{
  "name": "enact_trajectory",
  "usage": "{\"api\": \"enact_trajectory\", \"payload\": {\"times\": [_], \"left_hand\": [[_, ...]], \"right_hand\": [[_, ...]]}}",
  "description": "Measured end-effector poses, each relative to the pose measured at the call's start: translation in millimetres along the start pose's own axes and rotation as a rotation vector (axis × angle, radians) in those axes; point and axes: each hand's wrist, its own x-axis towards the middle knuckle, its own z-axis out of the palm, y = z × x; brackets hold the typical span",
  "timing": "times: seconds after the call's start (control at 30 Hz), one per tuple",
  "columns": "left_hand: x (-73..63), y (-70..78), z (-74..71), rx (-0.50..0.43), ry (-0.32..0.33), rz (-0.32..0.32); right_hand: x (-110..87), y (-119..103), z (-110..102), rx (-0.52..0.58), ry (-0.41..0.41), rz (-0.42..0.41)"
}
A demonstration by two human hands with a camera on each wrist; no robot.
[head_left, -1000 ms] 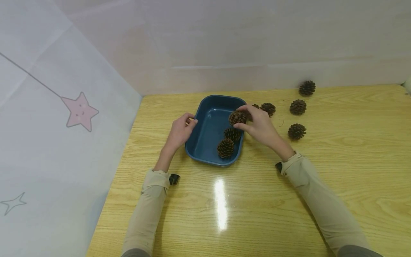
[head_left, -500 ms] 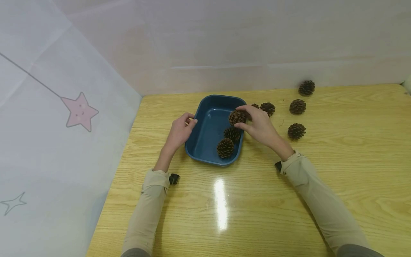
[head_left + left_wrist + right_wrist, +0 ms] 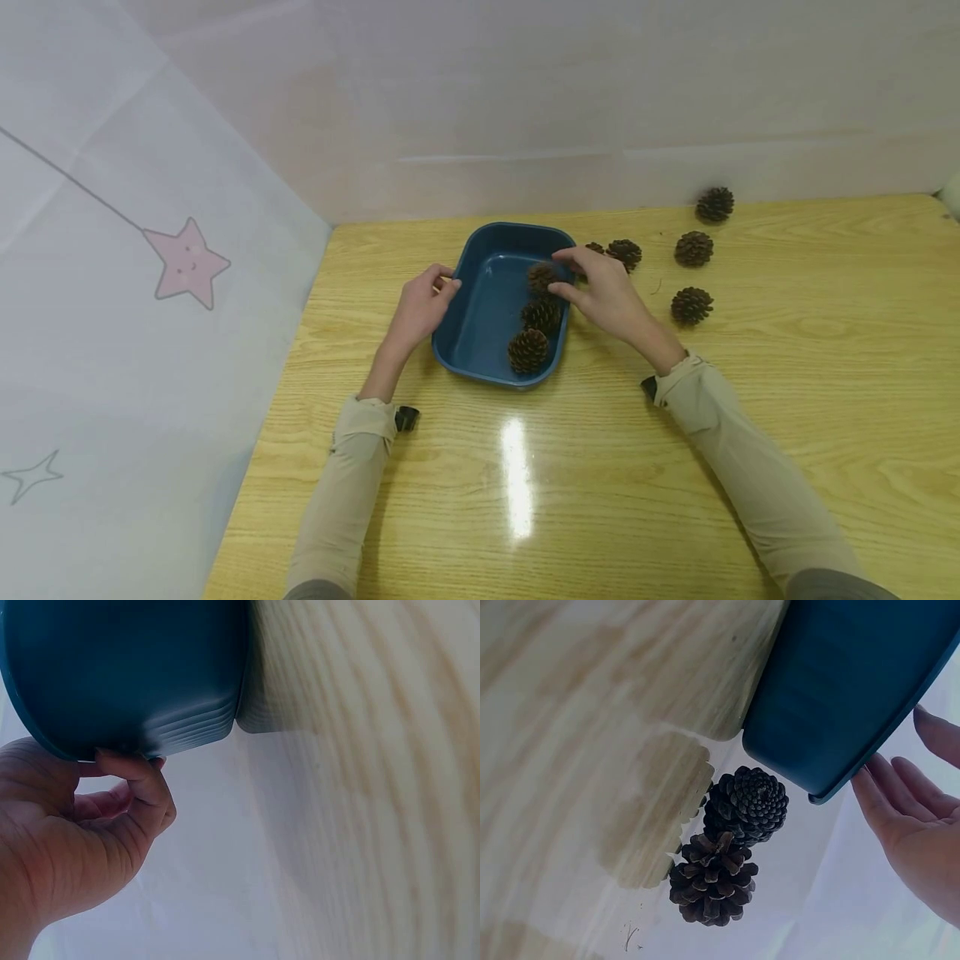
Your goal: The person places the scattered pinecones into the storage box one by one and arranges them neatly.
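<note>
A dark blue rectangular basin (image 3: 483,312) stands on the table, and my left hand (image 3: 422,308) pinches its left rim between thumb and fingers. Inside along the right wall lie three pine cones: a far pine cone (image 3: 542,277), a middle pine cone (image 3: 542,315) and a near pine cone (image 3: 528,350). My right hand (image 3: 609,293) is over the basin's right rim, thumb and fingers spread apart beside the far cone, holding nothing. In the right wrist view, the fingers of my right hand (image 3: 922,817) are at the rim of the basin (image 3: 840,690).
Two pine cones sit just right of the basin behind my right hand, one of them a partly hidden pine cone (image 3: 594,248) beside another pine cone (image 3: 624,255). Further right, a back pine cone (image 3: 715,204), a middle pine cone (image 3: 693,249) and a front pine cone (image 3: 692,306) form a row.
My right hand has let go of the far pine cone, which has dropped lower into the basin. My left hand has stayed on the rim.
</note>
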Motion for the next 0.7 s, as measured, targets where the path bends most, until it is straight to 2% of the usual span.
{"api": "enact_trajectory", "payload": {"times": [0.2,0.33,0.57,0.7], "left_hand": [[0.9,-0.7,0.4,0.003,-0.001,0.000],[0.8,1.3,0.8,0.003,-0.009,0.003],[-0.3,2.3,0.2,-0.003,-0.012,-0.002],[-0.7,0.7,-0.2,-0.005,-0.007,-0.006]], "right_hand": [[-1.0,3,-2,0.025,0.046,0.000],[-1.7,6,-10,0.027,0.086,0.004],[-1.5,10,-35,0.057,0.091,0.141],[-2.7,13,-46,0.060,0.112,0.174]]}}
